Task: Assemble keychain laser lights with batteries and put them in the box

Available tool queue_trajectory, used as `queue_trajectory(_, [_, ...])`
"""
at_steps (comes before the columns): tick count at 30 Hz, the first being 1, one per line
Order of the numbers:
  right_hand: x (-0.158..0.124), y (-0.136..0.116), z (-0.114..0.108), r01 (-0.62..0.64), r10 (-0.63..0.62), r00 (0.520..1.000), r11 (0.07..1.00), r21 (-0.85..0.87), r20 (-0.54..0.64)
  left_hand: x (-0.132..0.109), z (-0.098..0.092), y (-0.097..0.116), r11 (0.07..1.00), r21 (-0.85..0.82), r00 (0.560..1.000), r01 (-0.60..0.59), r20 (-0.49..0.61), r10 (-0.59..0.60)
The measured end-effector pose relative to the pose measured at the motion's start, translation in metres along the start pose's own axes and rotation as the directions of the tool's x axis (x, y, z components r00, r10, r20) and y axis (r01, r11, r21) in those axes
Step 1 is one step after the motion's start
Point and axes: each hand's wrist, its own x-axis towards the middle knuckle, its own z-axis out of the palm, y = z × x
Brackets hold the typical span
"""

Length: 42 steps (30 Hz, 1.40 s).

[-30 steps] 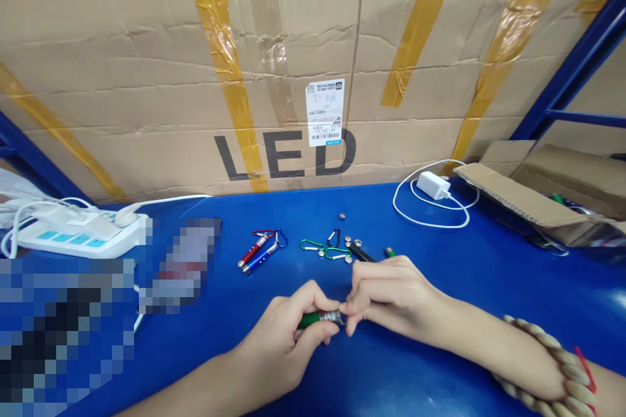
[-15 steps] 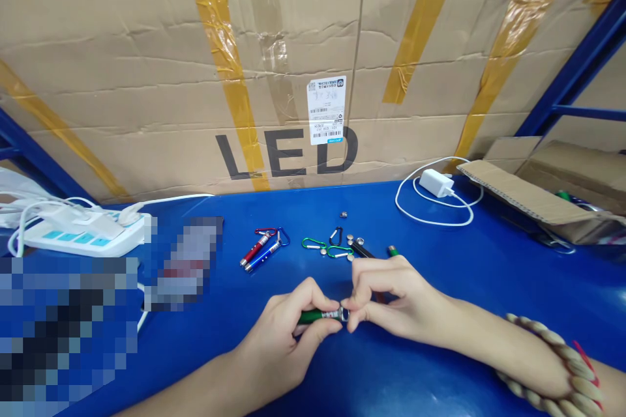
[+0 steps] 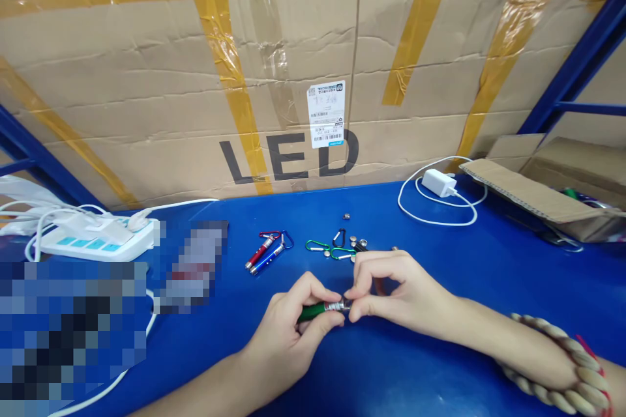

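In the head view a green keychain flashlight (image 3: 313,311) with a white and red label lies across the fingers of my left hand (image 3: 293,332), closed round it with thumb and index finger near its right end. My right hand (image 3: 388,290) is closed in a pinch on a small metal end piece (image 3: 347,304) at that same end. Fingertips partly cover this piece, so I cannot tell whether it is joined to the flashlight. Just beyond my hands lie green carabiners (image 3: 343,253), a black carabiner (image 3: 339,237) and several small round metal pieces (image 3: 362,244).
A red flashlight (image 3: 258,253) and a blue flashlight (image 3: 267,260) lie left of the carabiners. Farther left is a white power strip (image 3: 132,244) with cables. A white charger (image 3: 439,183) and an open cardboard box (image 3: 528,192) stand at the right. A large carton (image 3: 161,111) walls the back.
My hands have moved only slightly, still meeting at the flashlight's end. The metal piece has turned, its ring-like opening showing less. My right hand now covers more of the dark items behind it.
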Motion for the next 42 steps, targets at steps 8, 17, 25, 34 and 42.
queue_trajectory(8, [-0.002, 0.004, 0.001, -0.474, 0.425, 0.879, 0.831, 0.292, 0.217, -0.01, 0.001, -0.003, 0.989, -0.014, 0.982, -0.145, 0.12, 0.145])
queue_trajectory(17, [-0.004, 0.008, 0.012, -0.62, 0.606, 0.779, 0.702, 0.351, 0.163, -0.005, -0.002, 0.001, 0.989, 0.061, 0.981, -0.133, 0.151, 0.122])
queue_trajectory(25, [-0.001, 0.008, 0.008, -0.54, 0.527, 0.842, 0.824, 0.17, 0.117, 0.001, -0.004, 0.007, 0.999, -0.046, 0.992, 0.027, 0.127, -0.021])
queue_trajectory(34, [-0.013, 0.011, -0.003, 0.374, -0.378, 0.921, 0.79, -0.486, 0.095, 0.005, -0.006, 0.009, 0.987, -0.149, 0.993, 0.061, 0.111, -0.044])
queue_trajectory(42, [-0.009, 0.007, -0.009, 0.452, -0.43, 0.887, 0.729, -0.514, 0.17, 0.005, -0.007, 0.007, 0.957, -0.255, 0.976, 0.139, 0.197, -0.09])
